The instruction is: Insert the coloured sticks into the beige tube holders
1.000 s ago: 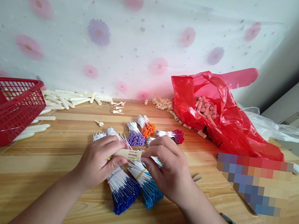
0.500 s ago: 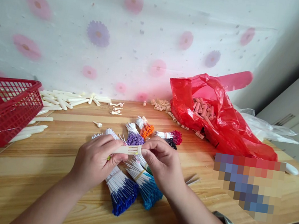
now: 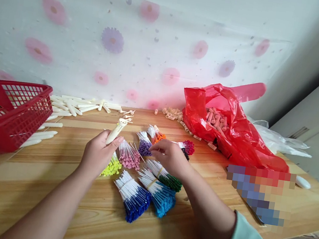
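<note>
My left hand [image 3: 99, 149] is closed round a cream plastic pen barrel [image 3: 116, 131], tilted with its open end up and away from me. My right hand [image 3: 168, 157] hovers by the purple-tipped bundle [image 3: 145, 144], fingertips pinched together; whatever they hold, if anything, is hidden. Bundles of thin white pen refills with coloured tips lie around the hands: pink [image 3: 129, 155], yellow [image 3: 112, 167], dark blue [image 3: 131, 197], light blue [image 3: 157, 193], green [image 3: 166, 175], orange [image 3: 155, 135] and red [image 3: 185, 147]. A black-tipped bundle is mostly covered by my right hand.
A red plastic basket [image 3: 6, 120] stands at the left, with cream barrels [image 3: 42, 134] beside and behind it. At the right, a red plastic bag [image 3: 235, 135] holds small slotted cream parts [image 3: 217, 119]. A blurred-out flat object [image 3: 256, 196] lies near the right edge.
My hands have separated. The barrel, held level between both, is now upright-tilted in my left hand alone, its end open. My right hand has come off it, fingers by the purple tips.
</note>
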### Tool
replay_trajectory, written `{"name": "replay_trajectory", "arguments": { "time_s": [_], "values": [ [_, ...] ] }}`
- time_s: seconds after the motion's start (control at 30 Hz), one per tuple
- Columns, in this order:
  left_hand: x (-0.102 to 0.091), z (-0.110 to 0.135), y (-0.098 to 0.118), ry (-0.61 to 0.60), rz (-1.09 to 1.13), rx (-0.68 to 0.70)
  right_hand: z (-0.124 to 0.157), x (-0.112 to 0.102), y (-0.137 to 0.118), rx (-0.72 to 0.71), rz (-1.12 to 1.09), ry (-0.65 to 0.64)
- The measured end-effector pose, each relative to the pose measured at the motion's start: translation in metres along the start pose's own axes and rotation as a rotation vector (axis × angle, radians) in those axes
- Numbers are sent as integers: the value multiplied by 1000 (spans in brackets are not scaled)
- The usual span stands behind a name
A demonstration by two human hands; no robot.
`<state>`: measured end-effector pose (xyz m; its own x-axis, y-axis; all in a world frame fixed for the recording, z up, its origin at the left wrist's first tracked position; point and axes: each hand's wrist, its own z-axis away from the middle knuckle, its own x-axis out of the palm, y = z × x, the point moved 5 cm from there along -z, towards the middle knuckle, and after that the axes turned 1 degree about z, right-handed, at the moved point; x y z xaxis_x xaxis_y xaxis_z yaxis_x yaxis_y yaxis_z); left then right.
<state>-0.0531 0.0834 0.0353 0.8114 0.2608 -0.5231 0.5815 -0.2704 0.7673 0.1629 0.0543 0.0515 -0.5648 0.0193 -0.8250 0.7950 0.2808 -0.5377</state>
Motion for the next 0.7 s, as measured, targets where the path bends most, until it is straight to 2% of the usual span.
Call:
{"name": "replay_trajectory", "arguments": {
  "time_s": [0.13, 0.3, 0.5, 0.7],
  "values": [
    [4, -3, -4, -26, -28, -18, -20, 18, -7, 43, 209, -202],
    [0, -2, 1, -17, -76, -1, -29, 36, -10, 130, 356, -301],
    [-2, -1, 6, -10, -72, -18, -40, 40, -4, 188, 330, -272],
    [-1, -4, 0, -22, -96, -27, -70, 34, -14, 174, 335, -229]
  ]
}}
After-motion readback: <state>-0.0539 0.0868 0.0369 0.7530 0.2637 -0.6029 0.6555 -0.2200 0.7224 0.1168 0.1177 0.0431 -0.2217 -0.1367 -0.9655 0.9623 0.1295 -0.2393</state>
